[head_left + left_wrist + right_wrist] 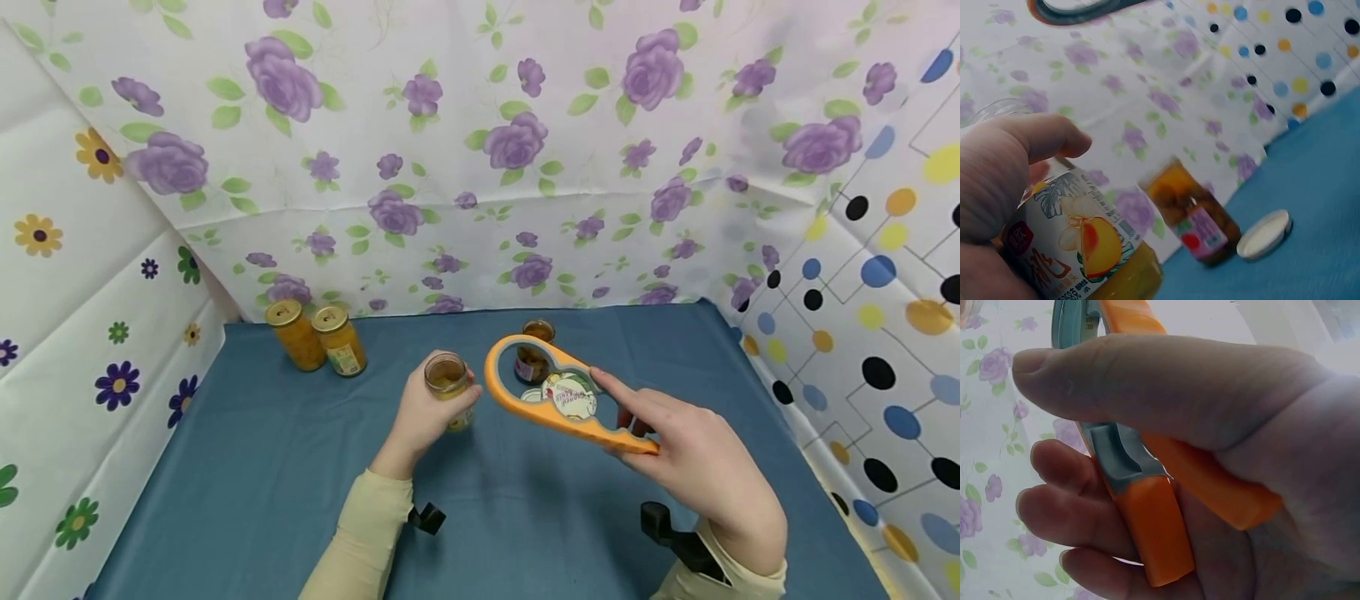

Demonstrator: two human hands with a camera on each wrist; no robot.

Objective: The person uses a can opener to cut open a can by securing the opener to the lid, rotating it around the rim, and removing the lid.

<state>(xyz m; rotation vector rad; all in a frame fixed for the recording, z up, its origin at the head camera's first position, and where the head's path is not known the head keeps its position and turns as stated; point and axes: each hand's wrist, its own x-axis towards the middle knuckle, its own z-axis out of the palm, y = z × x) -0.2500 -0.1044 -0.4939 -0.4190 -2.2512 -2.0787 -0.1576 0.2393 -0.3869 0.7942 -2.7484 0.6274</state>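
Observation:
My left hand [427, 408] grips an open glass jar of yellow peaches [447, 379]; its label [1082, 237] shows a peach in the left wrist view. To its right, my right hand [686, 442] holds an orange jar opener [517, 406] by its handle ends, the loop pointing left, raised over the table. A printed round lid [573, 396] shows inside the opener's scalloped loop. Up close in the right wrist view, the thumb [1147, 394] lies across the orange handles [1154, 531], fingers curled beneath. The opener stands apart from the peach jar.
Behind the opener stands a jar of brown fruit [1191, 215] with a pink label, a white lid [1265, 235] lying beside it. Two lidded jars, one plain [296, 337] and one labelled [340, 342], stand back left on the blue tablecloth [285, 483]. Patterned cloth [465, 150] walls the sides.

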